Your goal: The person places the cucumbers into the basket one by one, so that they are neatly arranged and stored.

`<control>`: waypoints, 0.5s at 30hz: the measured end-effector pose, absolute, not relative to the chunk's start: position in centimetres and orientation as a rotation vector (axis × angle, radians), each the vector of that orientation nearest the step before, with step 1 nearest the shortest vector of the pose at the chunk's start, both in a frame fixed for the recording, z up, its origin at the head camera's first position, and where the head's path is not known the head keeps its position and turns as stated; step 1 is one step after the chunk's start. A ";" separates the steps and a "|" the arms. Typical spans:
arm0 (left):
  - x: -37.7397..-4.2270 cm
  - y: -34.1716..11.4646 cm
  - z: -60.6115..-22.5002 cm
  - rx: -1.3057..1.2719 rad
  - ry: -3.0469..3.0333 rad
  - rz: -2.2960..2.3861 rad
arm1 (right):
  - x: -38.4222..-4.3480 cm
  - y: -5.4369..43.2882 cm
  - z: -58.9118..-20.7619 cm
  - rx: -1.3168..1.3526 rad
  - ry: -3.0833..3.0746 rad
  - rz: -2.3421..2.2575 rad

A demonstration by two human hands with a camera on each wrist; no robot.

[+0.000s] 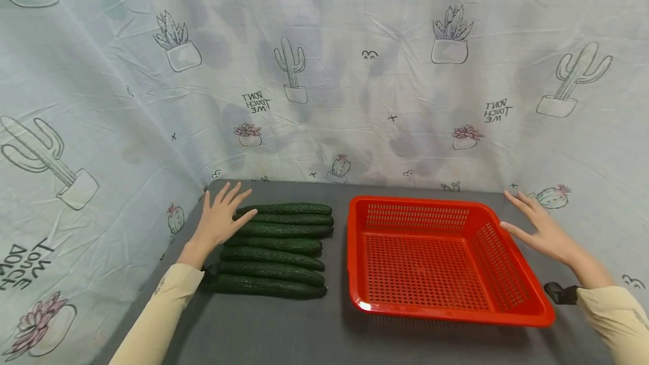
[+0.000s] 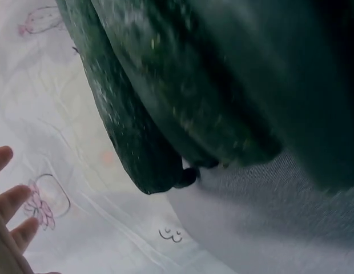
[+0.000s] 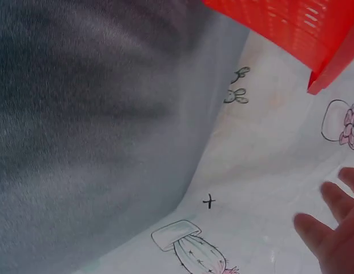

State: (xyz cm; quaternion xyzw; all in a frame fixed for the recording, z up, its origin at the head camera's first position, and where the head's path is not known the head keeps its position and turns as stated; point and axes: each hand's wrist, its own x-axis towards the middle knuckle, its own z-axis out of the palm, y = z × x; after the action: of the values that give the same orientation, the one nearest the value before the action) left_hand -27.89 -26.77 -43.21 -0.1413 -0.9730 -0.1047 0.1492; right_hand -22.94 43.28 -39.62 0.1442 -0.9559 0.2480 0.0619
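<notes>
Several long dark green cucumbers (image 1: 274,256) lie side by side in a row on the grey table, left of the basket. My left hand (image 1: 218,218) is at their left ends, its fingers spread and holding nothing. The left wrist view shows cucumber ends (image 2: 148,165) close up, with left fingers (image 2: 12,202) apart from them. To the right, a red plastic basket (image 1: 451,315) with slotted walls stands with nothing in it. My right hand (image 1: 542,235) is by its right rim, fingers extended and holding nothing. In the right wrist view, the right fingers (image 3: 314,231) are apart from the basket (image 3: 280,23).
A grey cloth-covered table (image 1: 263,328) bears everything. Pale curtains (image 1: 324,78) printed with cacti and potted plants hang behind it and at both sides. A black wrist strap (image 1: 560,293) shows at the right sleeve.
</notes>
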 end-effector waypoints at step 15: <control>-23.2 -25.5 -44.8 -0.410 -2.881 -0.415 | -20.9 42.8 -41.6 0.661 -2.879 1.279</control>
State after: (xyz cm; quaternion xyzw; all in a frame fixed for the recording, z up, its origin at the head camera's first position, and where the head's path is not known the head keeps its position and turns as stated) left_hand -23.23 -25.54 -44.79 -0.1388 -0.9751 -0.1406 0.1011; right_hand -20.93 42.78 -41.62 0.2052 -0.8937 0.3970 -0.0388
